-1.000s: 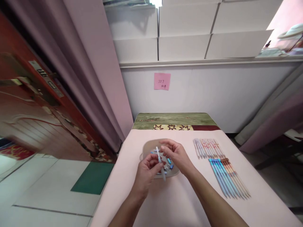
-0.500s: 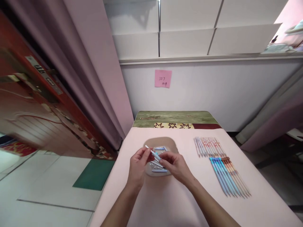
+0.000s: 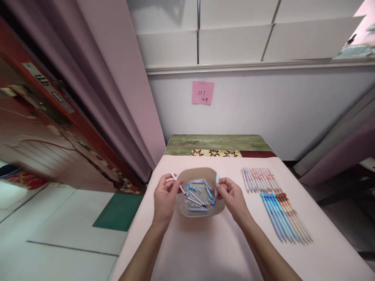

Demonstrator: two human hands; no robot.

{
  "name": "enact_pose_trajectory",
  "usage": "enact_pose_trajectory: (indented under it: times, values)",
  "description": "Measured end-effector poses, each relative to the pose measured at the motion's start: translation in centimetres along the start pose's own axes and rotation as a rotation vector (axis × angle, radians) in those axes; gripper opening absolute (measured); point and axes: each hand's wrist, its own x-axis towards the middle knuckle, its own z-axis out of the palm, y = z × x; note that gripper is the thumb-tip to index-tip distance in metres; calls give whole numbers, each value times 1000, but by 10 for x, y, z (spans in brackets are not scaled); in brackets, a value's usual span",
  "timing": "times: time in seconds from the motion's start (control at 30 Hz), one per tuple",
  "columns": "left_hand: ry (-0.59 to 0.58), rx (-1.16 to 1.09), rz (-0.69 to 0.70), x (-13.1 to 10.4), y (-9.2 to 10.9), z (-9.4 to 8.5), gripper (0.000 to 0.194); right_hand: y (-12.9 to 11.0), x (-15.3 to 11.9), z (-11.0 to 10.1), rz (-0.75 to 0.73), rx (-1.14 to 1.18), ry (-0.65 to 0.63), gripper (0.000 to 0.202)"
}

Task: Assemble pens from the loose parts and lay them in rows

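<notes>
My left hand (image 3: 166,197) pinches a thin white pen refill (image 3: 174,176) at the left rim of a bin. Between the thumb and fingers of my right hand (image 3: 231,195) stands a light blue pen barrel (image 3: 217,183), nearly upright by the bin's right rim. The beige plastic bin (image 3: 183,211) lies between both hands. Inside are loose pen parts: a lilac barrel (image 3: 197,210), a blue barrel (image 3: 209,192), white refills (image 3: 197,200), blue caps or clips and small clear bits.
Right of the bin lies a row of clear and reddish patterned pens (image 3: 260,180). Nearer me are blue pens (image 3: 277,218) and brown-topped pens (image 3: 294,218). A pink cloth (image 3: 187,249) covers most of the table. A pink note (image 3: 203,93) is on the wall behind.
My hands have moved apart, left and right. The refill and the light blue barrel, close together before, are now separate, one in each hand. The bin's contents show more fully.
</notes>
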Motion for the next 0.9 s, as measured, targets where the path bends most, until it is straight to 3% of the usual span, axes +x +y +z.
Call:
enact_pose_trajectory:
  times: [0.13,0.3,0.53,0.63,0.73,0.9]
  values:
    - [-212,46,-132,1,-18,15,26,0,-1,-2,71,101,-30,27]
    - [-238,60,-174,1,-27,19,26,5,1,-6,248,427,-56,26]
    - [-318,45,-82,-29,0,27,18,-2,-5,10,460,854,-134,20]
    - [-346,113,16,-42,14,34,20,-9,-11,17,494,964,-133,21]
    - [-349,230,206,-50,24,39,24,-16,-19,23,513,1037,-149,19]
    - [-347,323,423,-55,31,42,16,-22,-26,27,547,1086,-68,16]
